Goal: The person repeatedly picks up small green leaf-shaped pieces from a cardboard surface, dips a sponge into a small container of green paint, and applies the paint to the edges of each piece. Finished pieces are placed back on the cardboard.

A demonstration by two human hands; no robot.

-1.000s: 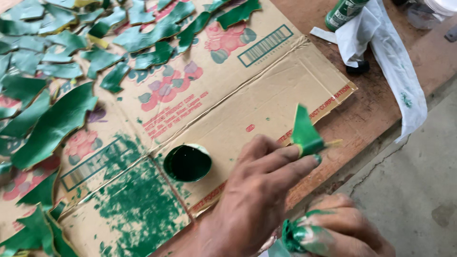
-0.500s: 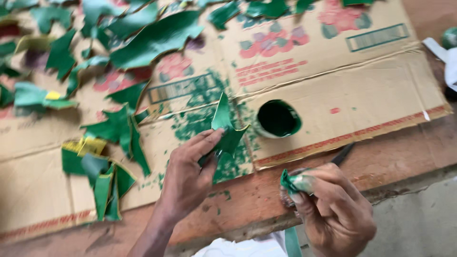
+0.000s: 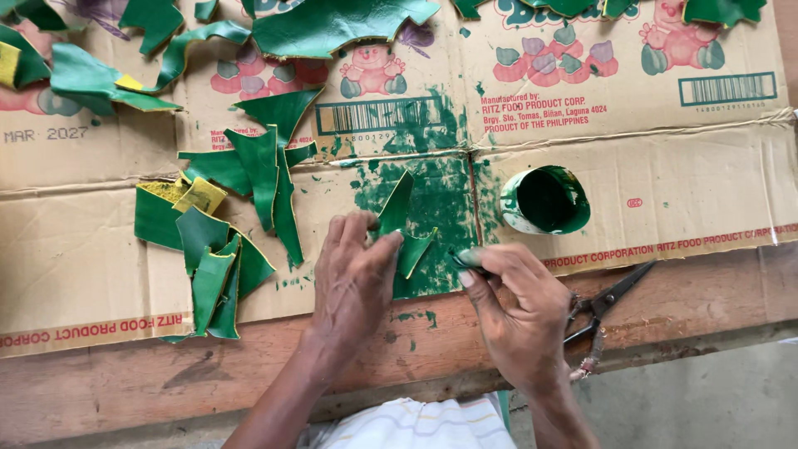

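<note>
Head view: green scrap (image 3: pixel 405 223) under left hand (image 3: pixel 353 278) fingertips (on cardboard (image 3: pixel 100 274))

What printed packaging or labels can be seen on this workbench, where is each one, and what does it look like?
Flattened cardboard box: spread across the wooden bench under the green pieces, brown with red lettering along its near edge.
Barcode label: upper middle, a black-and-white rectangle partly smeared with green paint.
Second barcode: upper right, framed in green.
Cartoon pictures: along the top, pink and green figures.
Red text block: right of the middle barcode.
</note>
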